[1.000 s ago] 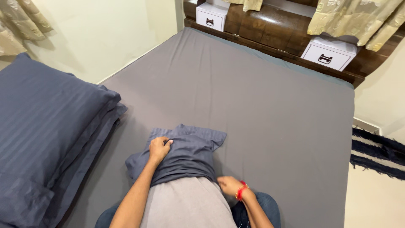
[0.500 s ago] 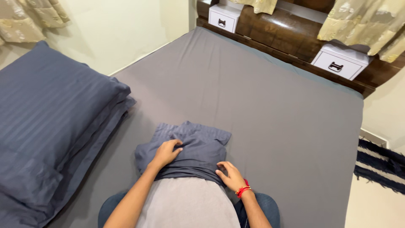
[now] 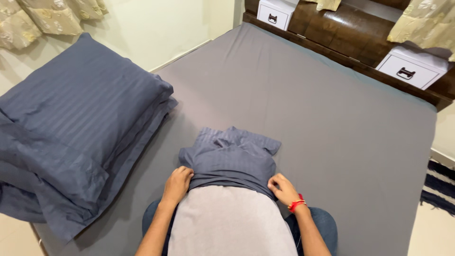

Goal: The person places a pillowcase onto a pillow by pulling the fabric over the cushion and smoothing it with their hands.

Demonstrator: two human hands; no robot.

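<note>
Since the earlier frame I see both hands have dropped from the top of the dark blue striped pillowcase (image 3: pixel 232 159) to its open hem, one at each side. From the head camera, my left hand (image 3: pixel 177 184) pinches the hem's left corner and my right hand (image 3: pixel 283 188), with a red thread bracelet (image 3: pixel 297 205) at the wrist, pinches the right corner; both are clamped on the fabric, held apart to keep the mouth stretched over the grey pillow (image 3: pixel 230 220). The pillowcase lies on the grey bed sheet (image 3: pixel 332 123), with a stack of blue pillows (image 3: pixel 80 128) to its left. The pillow's far end is hidden inside, its near end cut off, and my fingertips are tucked under cloth.
</note>
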